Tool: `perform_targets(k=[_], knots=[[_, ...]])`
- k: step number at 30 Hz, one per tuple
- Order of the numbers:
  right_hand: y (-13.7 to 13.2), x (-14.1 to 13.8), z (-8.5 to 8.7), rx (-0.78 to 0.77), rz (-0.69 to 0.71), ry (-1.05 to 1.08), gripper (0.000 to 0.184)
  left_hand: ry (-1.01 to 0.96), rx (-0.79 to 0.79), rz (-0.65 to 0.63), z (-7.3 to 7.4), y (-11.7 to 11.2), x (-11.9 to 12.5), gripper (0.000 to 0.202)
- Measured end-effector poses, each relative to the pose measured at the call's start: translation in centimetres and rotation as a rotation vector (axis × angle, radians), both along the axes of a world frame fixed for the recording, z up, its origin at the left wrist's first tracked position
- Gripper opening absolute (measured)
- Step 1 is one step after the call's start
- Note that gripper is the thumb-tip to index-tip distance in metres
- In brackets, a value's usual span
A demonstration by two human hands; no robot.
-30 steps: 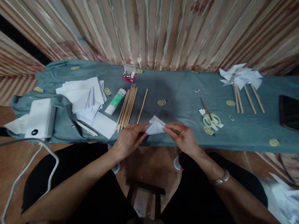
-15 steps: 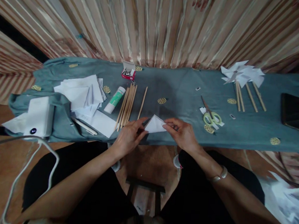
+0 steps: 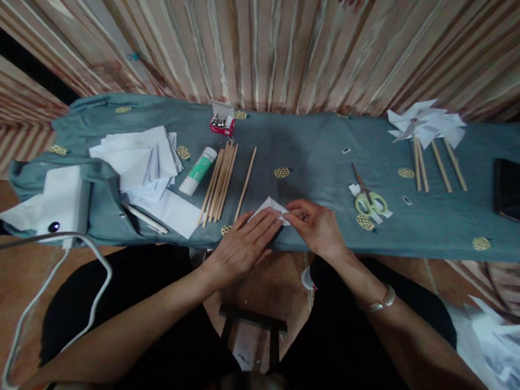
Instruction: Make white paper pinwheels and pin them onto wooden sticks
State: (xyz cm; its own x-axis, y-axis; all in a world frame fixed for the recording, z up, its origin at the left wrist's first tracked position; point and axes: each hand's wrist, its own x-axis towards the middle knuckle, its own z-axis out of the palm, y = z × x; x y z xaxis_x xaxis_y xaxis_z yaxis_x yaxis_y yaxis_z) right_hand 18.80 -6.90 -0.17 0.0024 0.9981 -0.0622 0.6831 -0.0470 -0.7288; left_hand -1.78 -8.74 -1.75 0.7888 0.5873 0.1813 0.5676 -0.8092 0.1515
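A small white folded paper [image 3: 267,204] lies near the table's front edge, its top corner pointing away from me. My left hand [image 3: 247,240] rests flat across it with the fingers stretched out, covering much of its lower part. At the paper's right corner, my right hand [image 3: 317,225] pinches the edge between thumb and fingers. One thin wooden stick [image 3: 246,181] lies just beyond my left fingertips, and several more sticks [image 3: 219,182] lie side by side left of it.
Leftward are a glue stick [image 3: 198,171], paper sheets [image 3: 130,162], a pen [image 3: 145,218] and a white device [image 3: 61,202] with a cable. A red box [image 3: 222,124] of metal pins stands behind. Rightward lie scissors [image 3: 369,198], paper pinwheels [image 3: 425,121] and a phone [image 3: 515,190].
My left hand has moved from gripping the paper's left side to lying flat over it. The right hand keeps its pinch at the right corner. The view has shifted slightly.
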Motion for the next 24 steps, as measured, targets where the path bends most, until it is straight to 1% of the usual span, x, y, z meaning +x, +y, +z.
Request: perform_targets(k=[4, 15, 24], knots=[[0.14, -0.09, 0.13, -0.017, -0.017, -0.030, 0.009, 0.016, -0.023, 0.007, -0.50, -0.10, -0.05, 0.055], [0.19, -0.22, 0.11, -0.025, -0.041, -0.043, 0.010, -0.032, -0.043, 0.013, -0.88, -0.04, -0.09, 0.057], [0.27, -0.26, -0.19, 0.008, -0.035, -0.028, 0.009, -0.037, -0.080, 0.013, -0.69, -0.03, -0.07, 0.056]])
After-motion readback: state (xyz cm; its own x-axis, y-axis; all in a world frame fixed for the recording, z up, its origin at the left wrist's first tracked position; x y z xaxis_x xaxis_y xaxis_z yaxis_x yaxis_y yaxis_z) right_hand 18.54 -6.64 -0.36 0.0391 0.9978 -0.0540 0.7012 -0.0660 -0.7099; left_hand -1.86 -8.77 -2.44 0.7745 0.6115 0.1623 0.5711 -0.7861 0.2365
